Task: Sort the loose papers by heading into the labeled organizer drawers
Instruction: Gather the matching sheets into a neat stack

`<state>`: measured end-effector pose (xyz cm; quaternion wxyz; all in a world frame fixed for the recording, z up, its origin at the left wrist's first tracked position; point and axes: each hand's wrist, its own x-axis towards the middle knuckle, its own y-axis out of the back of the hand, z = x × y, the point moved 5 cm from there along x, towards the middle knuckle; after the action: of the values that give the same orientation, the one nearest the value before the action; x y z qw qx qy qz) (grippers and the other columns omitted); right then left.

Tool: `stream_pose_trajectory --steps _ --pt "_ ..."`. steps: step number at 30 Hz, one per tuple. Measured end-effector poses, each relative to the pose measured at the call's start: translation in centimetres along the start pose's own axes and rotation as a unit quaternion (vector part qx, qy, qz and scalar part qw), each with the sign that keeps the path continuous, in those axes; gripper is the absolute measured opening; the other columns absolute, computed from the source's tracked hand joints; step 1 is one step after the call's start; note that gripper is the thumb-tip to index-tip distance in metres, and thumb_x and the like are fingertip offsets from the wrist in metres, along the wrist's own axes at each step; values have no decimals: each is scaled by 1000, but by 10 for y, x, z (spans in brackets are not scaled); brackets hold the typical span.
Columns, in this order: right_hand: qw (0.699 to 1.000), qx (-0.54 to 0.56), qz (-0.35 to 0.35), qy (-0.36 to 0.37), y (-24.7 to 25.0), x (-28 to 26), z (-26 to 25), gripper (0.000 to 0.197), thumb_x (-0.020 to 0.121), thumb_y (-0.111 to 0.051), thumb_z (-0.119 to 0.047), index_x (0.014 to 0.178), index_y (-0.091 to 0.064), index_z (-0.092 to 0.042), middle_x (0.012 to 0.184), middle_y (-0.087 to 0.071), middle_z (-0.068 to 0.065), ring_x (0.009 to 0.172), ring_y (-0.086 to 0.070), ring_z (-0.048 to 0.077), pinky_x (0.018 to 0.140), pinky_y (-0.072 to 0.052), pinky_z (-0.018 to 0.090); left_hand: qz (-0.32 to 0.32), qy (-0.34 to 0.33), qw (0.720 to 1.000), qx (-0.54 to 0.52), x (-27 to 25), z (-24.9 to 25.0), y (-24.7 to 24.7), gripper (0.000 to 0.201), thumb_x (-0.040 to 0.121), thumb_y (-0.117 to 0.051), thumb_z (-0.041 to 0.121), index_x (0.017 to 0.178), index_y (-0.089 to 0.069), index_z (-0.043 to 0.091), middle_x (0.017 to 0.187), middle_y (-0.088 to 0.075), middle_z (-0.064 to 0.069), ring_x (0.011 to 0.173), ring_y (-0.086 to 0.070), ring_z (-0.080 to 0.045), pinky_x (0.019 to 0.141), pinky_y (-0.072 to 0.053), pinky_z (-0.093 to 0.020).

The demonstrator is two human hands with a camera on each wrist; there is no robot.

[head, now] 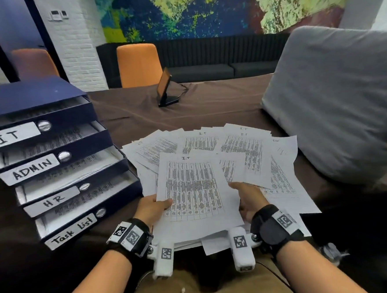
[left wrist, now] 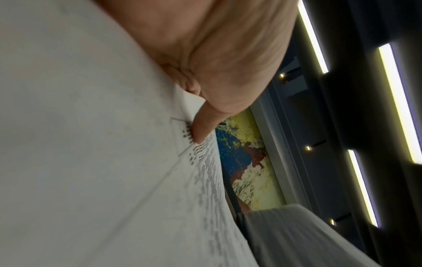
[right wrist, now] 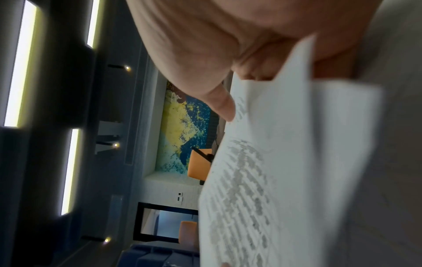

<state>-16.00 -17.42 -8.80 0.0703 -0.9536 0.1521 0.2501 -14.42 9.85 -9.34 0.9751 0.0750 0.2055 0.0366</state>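
Observation:
A stack of printed sheets, its top sheet (head: 193, 189) headed "IT", is held over the table between both hands. My left hand (head: 152, 206) grips the stack's left edge with the thumb on top; the left wrist view shows that thumb (left wrist: 203, 126) pressed on the sheet (left wrist: 91, 144). My right hand (head: 249, 199) grips the right edge, thumb on top of the paper (right wrist: 262, 180). More loose papers (head: 240, 147) lie fanned on the table behind. The dark blue organizer (head: 35, 98) stands at left with drawers IT (head: 8, 136), ADMIN (head: 32, 170), HR (head: 52, 200) and Task List (head: 72, 231) pulled out.
A large grey cushion (head: 340, 104) fills the right side of the brown-covered table (head: 208, 108). A small tilted screen on a stand (head: 166, 88) sits mid-table behind the papers. An orange chair (head: 138, 63) and a dark sofa (head: 217, 69) stand beyond the far edge.

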Motion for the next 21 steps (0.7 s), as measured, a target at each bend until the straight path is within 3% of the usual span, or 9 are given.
stream_pose_trajectory --steps 2,4,6,8,11,13,15,17,21 --pt "998 -56 -13 -22 -2 5 12 28 89 -67 -26 109 -64 -6 109 -71 13 98 -68 32 92 -54 46 -8 7 1000 -2 3 -1 1 15 95 -66 8 109 -71 7 106 -75 -11 101 -71 -32 97 -54 -49" --pt "995 -90 -25 -23 -2 4 13 29 91 -64 -25 108 -63 -1 103 -73 15 97 -69 34 92 -55 54 -22 28 999 -16 8 -4 6 18 98 -60 7 114 -68 6 110 -74 -14 103 -70 -34 98 -53 -52" --pt "993 -120 0 25 6 -1 -2 17 96 -58 -19 94 -63 -2 98 -70 15 85 -67 28 77 -58 44 -27 42 998 -34 12 -6 13 20 100 -56 3 117 -65 2 111 -73 -18 104 -70 -38 98 -52 -55" --pt "976 -183 67 93 29 0 -25 23 100 -52 -18 101 -65 0 110 -66 18 90 -64 28 64 -44 31 -24 46 998 -47 16 -8 19 20 100 -52 0 116 -65 1 111 -72 -20 105 -69 -39 98 -52 -55" --pt "947 -205 170 177 75 6 -55 36 102 -49 -19 120 -61 10 128 -59 27 119 -55 38 85 -38 31 -25 50 997 -44 18 -11 21 22 101 -50 -2 116 -65 3 113 -71 -20 107 -68 -39 100 -50 -56" --pt "947 -136 212 200 101 10 -63 33 100 -53 -19 119 -64 6 123 -64 25 113 -61 38 88 -44 33 -23 53 997 -40 21 -12 22 22 100 -51 -1 118 -64 1 116 -71 -21 109 -67 -39 103 -49 -56" --pt "957 8 198 210 116 9 -69 26 97 -57 -15 118 -65 -2 118 -68 18 97 -68 31 87 -52 39 -21 56 997 -39 25 -13 22 23 100 -52 -1 121 -62 -2 119 -69 -22 111 -67 -39 104 -48 -57" --pt "960 90 154 216 120 3 -77 22 98 -55 -9 118 -65 -7 114 -69 12 90 -68 25 91 -53 44 -26 59 997 -48 26 -13 22 25 100 -51 -1 122 -61 -3 121 -69 -22 112 -66 -40 105 -47 -57" --pt "973 37 61 218 93 -9 -81 9 93 -63 -15 97 -71 -13 100 -75 5 95 -70 28 92 -53 46 -37 55 996 -63 20 -10 19 21 102 -50 1 118 -64 0 115 -71 -21 110 -67 -39 102 -49 -56"
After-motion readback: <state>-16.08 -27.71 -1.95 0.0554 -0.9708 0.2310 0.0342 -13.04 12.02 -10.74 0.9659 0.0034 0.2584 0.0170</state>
